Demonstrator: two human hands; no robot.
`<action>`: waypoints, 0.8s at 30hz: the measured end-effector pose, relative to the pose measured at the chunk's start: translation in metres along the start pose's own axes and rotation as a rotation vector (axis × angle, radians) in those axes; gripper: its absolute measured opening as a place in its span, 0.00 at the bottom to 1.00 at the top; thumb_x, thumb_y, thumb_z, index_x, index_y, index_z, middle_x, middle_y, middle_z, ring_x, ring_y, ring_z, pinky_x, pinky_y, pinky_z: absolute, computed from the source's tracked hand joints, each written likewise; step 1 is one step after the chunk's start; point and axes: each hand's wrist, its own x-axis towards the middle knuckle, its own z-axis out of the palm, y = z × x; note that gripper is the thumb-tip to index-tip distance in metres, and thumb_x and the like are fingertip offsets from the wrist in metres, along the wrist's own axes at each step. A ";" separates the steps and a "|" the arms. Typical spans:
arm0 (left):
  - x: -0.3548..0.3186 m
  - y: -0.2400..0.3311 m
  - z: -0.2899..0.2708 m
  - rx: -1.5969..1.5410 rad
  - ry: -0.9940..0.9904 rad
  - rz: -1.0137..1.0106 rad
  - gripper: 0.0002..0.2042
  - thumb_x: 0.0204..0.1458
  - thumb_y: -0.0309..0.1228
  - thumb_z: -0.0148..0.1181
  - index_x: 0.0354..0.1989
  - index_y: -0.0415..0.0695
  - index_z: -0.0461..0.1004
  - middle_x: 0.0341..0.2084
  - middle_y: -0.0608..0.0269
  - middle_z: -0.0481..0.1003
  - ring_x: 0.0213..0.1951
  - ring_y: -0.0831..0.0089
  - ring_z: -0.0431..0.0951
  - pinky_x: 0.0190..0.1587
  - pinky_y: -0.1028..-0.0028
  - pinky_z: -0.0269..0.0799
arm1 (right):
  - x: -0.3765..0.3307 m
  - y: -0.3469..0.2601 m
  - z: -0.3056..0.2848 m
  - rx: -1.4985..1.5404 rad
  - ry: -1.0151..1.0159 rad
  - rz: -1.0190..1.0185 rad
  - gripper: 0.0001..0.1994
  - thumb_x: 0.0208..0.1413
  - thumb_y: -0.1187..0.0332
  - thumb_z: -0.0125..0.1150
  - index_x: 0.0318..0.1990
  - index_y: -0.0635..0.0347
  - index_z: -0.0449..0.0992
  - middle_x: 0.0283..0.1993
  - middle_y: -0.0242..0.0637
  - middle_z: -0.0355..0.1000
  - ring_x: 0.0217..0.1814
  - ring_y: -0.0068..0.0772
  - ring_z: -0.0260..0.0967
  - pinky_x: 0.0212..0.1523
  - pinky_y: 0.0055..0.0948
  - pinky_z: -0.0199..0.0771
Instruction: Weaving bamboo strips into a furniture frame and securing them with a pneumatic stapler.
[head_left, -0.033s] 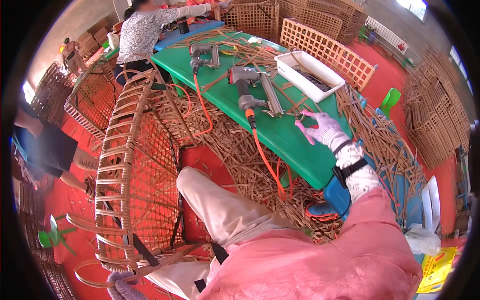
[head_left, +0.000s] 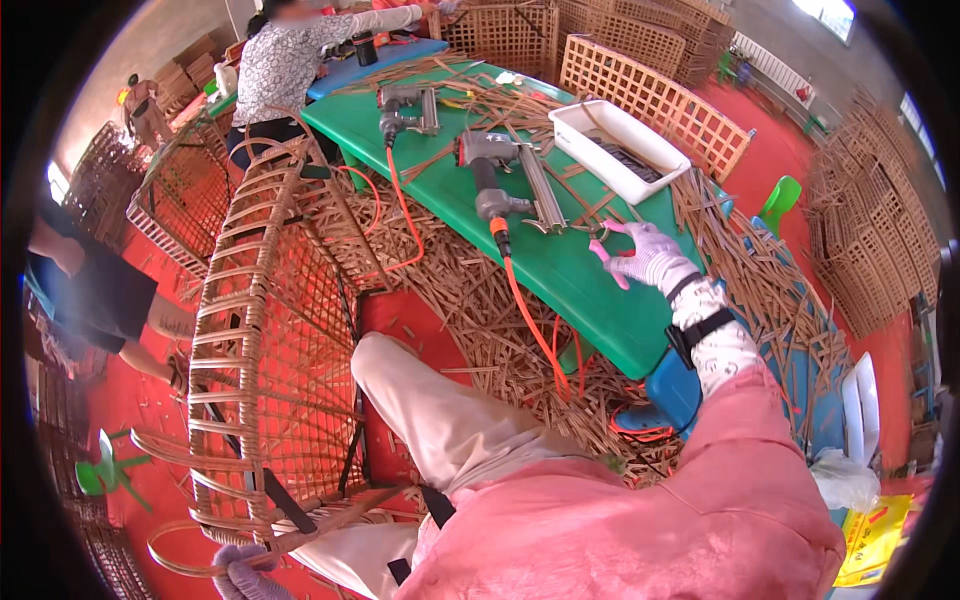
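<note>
My right hand, in a white glove with pink fingertips, lies with fingers spread on the green table, just right of a small metal hand tool. A grey nail gun with an orange hose lies just beyond that tool. My left hand, gloved, is at the lower edge, closed around the bottom rim of a tall woven rattan frame. The frame stands on the red floor beside my left knee.
A second nail gun and a white tray lie farther back on the table. Loose rattan strips cover the floor. Lattice panels stand behind. One person works at the table's far end, another stands at left.
</note>
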 end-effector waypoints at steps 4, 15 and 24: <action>-0.011 -0.013 -0.014 -0.471 0.049 -0.351 0.15 0.58 0.32 0.48 0.46 0.33 0.68 0.31 0.64 0.70 0.22 0.78 0.67 0.23 0.80 0.65 | 0.042 -0.009 -0.009 0.137 -0.371 -0.265 0.45 0.33 0.41 0.65 0.60 0.55 0.62 0.57 0.52 0.62 0.60 0.48 0.60 0.61 0.36 0.57; 0.028 0.034 0.001 -0.863 -0.249 -0.682 0.13 0.54 0.32 0.55 0.43 0.36 0.71 0.28 0.59 0.75 0.26 0.74 0.78 0.28 0.78 0.76 | 0.132 0.084 0.008 0.253 -0.122 -0.196 0.28 0.40 0.67 0.54 0.54 0.65 0.62 0.30 0.39 0.65 0.27 0.34 0.69 0.19 0.29 0.72; -0.007 0.043 0.018 -0.849 -0.369 -0.713 0.11 0.54 0.30 0.53 0.40 0.35 0.69 0.27 0.57 0.74 0.28 0.69 0.79 0.28 0.74 0.79 | -0.138 -0.259 -0.055 0.399 -0.894 -1.359 0.32 0.33 0.70 0.63 0.52 0.65 0.64 0.42 0.47 0.70 0.45 0.46 0.71 0.46 0.33 0.70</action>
